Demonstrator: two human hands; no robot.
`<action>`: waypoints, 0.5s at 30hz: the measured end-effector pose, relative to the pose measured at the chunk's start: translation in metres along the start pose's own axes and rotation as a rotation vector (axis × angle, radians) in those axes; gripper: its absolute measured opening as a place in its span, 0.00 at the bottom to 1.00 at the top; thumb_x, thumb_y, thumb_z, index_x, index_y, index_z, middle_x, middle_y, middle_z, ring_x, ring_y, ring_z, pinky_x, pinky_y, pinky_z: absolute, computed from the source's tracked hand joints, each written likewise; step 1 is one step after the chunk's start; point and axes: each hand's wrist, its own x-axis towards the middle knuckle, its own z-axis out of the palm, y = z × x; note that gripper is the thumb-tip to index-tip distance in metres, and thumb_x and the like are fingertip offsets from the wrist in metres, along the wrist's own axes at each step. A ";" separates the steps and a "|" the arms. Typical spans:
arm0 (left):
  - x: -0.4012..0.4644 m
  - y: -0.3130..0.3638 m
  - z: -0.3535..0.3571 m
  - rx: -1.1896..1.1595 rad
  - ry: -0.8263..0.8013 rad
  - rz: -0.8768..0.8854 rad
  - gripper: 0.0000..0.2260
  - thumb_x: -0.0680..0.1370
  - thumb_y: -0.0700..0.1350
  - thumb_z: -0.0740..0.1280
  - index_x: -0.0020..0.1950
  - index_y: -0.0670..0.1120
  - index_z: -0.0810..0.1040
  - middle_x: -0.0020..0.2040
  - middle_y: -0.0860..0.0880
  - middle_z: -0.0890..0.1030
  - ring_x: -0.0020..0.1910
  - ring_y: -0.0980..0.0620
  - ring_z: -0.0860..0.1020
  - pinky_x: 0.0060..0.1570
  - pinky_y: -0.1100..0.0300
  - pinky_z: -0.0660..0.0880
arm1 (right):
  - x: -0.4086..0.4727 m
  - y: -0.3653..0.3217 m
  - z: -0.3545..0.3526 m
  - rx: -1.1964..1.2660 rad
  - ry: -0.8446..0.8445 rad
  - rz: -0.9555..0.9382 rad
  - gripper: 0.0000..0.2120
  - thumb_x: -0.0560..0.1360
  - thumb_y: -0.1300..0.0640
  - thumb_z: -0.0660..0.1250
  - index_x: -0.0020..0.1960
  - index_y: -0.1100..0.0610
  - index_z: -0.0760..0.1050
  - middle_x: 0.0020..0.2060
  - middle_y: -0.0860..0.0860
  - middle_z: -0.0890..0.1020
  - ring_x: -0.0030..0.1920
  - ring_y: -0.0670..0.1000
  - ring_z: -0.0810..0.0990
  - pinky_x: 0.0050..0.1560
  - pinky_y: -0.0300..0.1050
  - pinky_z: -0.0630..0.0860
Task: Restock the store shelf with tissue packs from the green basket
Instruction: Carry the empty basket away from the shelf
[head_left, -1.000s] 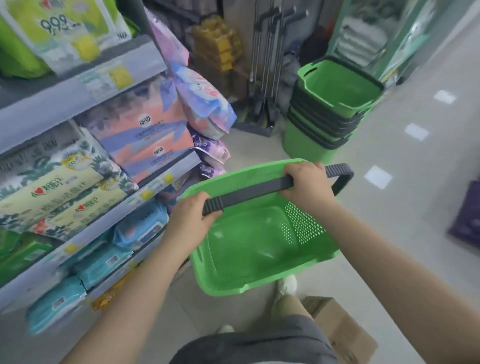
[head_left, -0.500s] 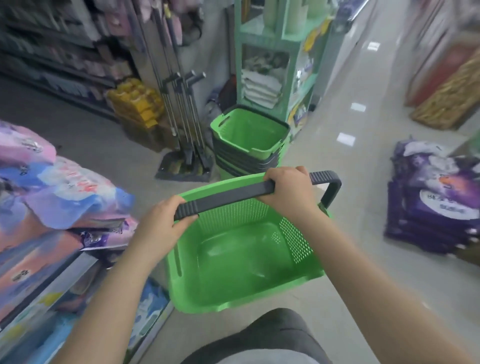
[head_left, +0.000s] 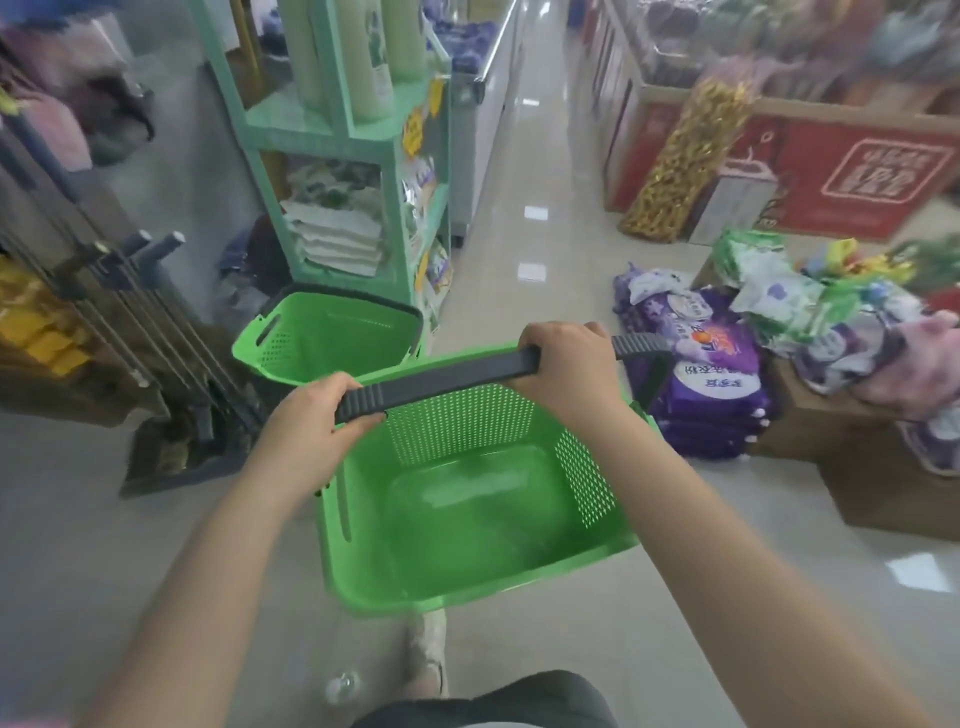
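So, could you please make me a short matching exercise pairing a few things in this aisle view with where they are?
Things:
1. green basket
2. stack of green baskets
3. purple packs
4. mops

Places:
a. on the floor at the right
b. held by its dark handle in both hands
c. standing at the left
d. on the floor before the green rack

Pairs: 1-b, 2-d, 3-a, 4-c

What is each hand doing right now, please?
Left hand: closed, gripping the dark handle of the green basket.
Right hand: closed, gripping the same handle further along.
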 end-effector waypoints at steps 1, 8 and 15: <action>0.019 0.002 0.001 -0.004 -0.015 0.025 0.07 0.75 0.47 0.68 0.46 0.45 0.74 0.38 0.50 0.74 0.36 0.53 0.71 0.32 0.61 0.63 | 0.010 0.006 -0.001 -0.012 0.006 0.035 0.12 0.69 0.44 0.70 0.42 0.52 0.75 0.39 0.47 0.79 0.44 0.52 0.77 0.55 0.44 0.62; 0.146 0.013 0.013 -0.027 -0.152 0.182 0.07 0.76 0.48 0.67 0.47 0.45 0.73 0.39 0.52 0.73 0.36 0.58 0.69 0.31 0.64 0.59 | 0.079 0.043 -0.003 -0.062 0.073 0.226 0.12 0.69 0.44 0.71 0.40 0.50 0.72 0.37 0.46 0.76 0.43 0.52 0.77 0.52 0.44 0.62; 0.255 0.033 0.031 -0.008 -0.267 0.295 0.07 0.77 0.48 0.66 0.46 0.45 0.72 0.38 0.50 0.72 0.34 0.55 0.69 0.31 0.64 0.60 | 0.143 0.088 0.004 -0.074 0.136 0.380 0.13 0.69 0.44 0.71 0.45 0.53 0.77 0.41 0.49 0.80 0.46 0.52 0.76 0.56 0.46 0.63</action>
